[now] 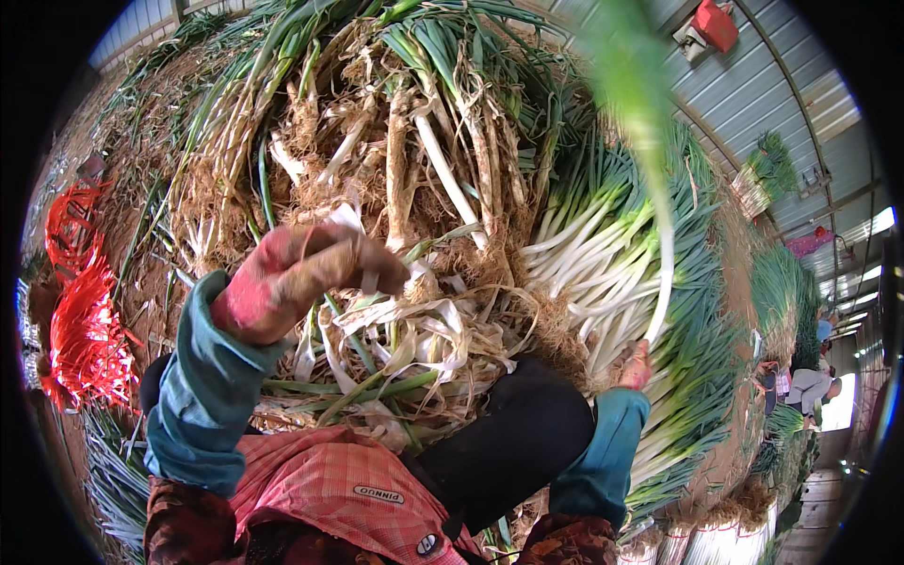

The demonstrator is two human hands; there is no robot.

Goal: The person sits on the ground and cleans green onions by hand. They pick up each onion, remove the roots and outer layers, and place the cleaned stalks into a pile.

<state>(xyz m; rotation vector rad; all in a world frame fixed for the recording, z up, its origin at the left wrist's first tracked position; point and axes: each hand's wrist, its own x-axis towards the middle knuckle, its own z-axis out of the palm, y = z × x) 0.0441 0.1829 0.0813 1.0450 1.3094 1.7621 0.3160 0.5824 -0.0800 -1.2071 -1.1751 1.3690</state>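
My right hand (628,367), in a soiled glove, grips the root end of a long green onion (664,247). The stalk's white shaft stands up from the hand, and its green top is blurred close to the camera. Below it lies a pile of peeled green onions (607,261) with white shafts. My left hand (311,279), in a red and brown glove, hovers with curled fingers above a heap of stripped husks (424,339). Motion blur hides whether it pinches anything. Unpeeled green onions (395,162) with dry skins and shaggy roots are heaped ahead.
Red plastic ties (92,332) lie in bundles at far left. More onions (113,480) are at lower left. Tied onion bundles (734,533) stand at lower right. A person (812,388) bends over farther right. A corrugated metal wall (770,78) runs along the upper right.
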